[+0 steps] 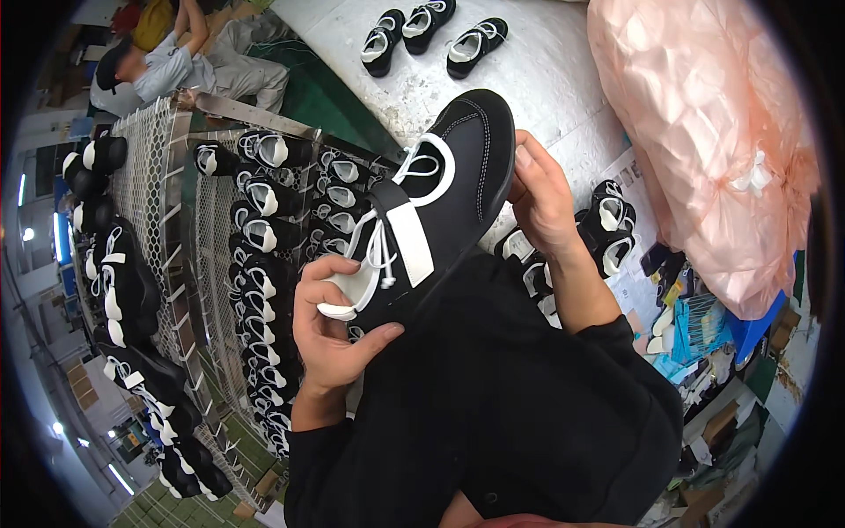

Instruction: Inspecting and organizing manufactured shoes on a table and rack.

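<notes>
I hold a black shoe [466, 167] with white trim, a white strap and white laces in front of me, its toe pointing up and to the right. My left hand [330, 330] grips its heel end, thumb under the sole edge and fingers at the white collar. My right hand [541, 198] holds the toe side, fingers pressed on the sole edge. Both forearms wear black sleeves.
Wire racks [211, 229] on the left carry several black-and-white shoes in rows. Three more shoes [427, 31] lie on a white table [546, 79] above. A large pink plastic bag [704, 150] sits at right. Another person [185, 66] leans over beyond the racks.
</notes>
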Motion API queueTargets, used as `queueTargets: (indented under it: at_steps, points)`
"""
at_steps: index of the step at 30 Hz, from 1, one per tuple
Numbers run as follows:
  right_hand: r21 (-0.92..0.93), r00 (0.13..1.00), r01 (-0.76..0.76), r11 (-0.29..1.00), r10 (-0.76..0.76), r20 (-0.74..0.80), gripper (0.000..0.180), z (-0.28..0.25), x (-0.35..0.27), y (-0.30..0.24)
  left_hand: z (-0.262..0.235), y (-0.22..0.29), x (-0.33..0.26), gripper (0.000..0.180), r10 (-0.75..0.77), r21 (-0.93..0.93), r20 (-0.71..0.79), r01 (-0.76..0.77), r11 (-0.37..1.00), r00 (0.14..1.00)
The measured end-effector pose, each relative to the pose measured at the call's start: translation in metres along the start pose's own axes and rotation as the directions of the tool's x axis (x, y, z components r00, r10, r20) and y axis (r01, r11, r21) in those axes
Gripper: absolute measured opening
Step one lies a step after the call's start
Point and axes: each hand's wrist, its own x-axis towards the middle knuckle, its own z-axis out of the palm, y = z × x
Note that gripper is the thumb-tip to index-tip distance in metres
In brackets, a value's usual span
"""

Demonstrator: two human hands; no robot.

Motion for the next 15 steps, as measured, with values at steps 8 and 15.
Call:
queueTargets:
  at_steps: [8, 15]
  points:
    - [-0.006, 0.993, -0.067, 0.998, 0.066, -0.098, 0.034, -0.011, -0.004, 0.008, 0.016, -0.004, 0.012, 0.045, 0.279, 0.54, 0.27, -0.385, 0.748, 0.922]
    - [0.011, 0.989, -0.069, 0.998, 0.07, -0.132, 0.034, -0.02, -0.005, 0.013, 0.021, -0.024, 0.01, 0.036, 0.377, 0.603, 0.349, -0.514, 0.61, 0.858]
